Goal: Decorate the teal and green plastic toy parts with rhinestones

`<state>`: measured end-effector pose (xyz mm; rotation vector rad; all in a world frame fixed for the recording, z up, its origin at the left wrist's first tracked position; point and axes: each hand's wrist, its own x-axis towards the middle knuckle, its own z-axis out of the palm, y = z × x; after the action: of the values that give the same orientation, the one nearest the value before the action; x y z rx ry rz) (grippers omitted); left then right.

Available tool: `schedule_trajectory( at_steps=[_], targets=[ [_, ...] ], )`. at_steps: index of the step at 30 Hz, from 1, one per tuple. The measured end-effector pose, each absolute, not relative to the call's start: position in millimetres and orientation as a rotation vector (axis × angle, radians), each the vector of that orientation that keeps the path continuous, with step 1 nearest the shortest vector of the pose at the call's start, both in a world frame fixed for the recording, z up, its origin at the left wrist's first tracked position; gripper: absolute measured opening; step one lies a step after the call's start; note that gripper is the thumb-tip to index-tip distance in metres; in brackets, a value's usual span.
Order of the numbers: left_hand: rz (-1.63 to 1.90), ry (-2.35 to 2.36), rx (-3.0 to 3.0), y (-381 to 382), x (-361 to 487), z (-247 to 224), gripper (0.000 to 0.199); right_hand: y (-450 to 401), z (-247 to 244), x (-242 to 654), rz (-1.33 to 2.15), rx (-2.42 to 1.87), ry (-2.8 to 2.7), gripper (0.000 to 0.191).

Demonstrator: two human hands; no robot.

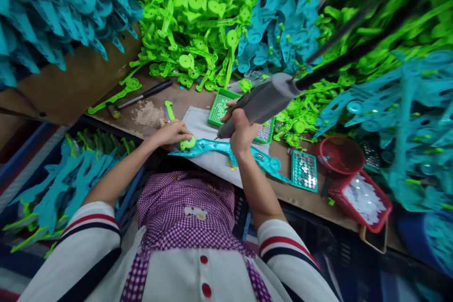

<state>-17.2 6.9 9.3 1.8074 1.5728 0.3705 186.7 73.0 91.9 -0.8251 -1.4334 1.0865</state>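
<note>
The left hand (173,132) is observed at the left part of a blue plastic piece (205,146), its fingers closed on a green lever piece (187,143). The round head of the lever is set against the blue piece; its narrow end projects beyond the hand. A grey power driver (271,99) is gripped by the fingers of the right hand (243,131), tilted, with its tip directed down at the blue piece; whether contact is made cannot be told.

The blue piece is laid lengthwise along the near edge of the desk (196,98), partly over a pale cloth (194,115). A green tray (222,104) of small parts is placed beyond it, just left of the driver. A hammer (145,95) is found to the left, near a loose green lever. At the right, a red bowl (341,153) is stood beside a red basket (340,202) filled with whitish pieces (364,198). Green parts (194,4) are heaped behind.
</note>
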Motion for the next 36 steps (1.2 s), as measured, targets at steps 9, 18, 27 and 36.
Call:
schedule_trajectory(
  at_steps=[9,18,27,36],
  targets=[
    [0.186,1.569,1.613,23.0,-40.7,32.6,0.036,54.6,72.7,216.3,1.08,-1.082,-1.403,0.037],
    [0.268,1.67,1.475,22.6,-30.8,24.4,0.038,76.1,100.8,193.6,1.091,-1.006,-1.5,0.038],
    [0.297,1.652,1.542,20.5,-29.1,27.5,0.04,77.9,100.7,187.6,1.13,-1.007,-1.627,0.041],
    [0.3,1.585,1.669,15.4,-35.3,33.9,0.047,46.3,66.8,275.2,0.691,-1.077,-1.859,0.038]
  ],
)
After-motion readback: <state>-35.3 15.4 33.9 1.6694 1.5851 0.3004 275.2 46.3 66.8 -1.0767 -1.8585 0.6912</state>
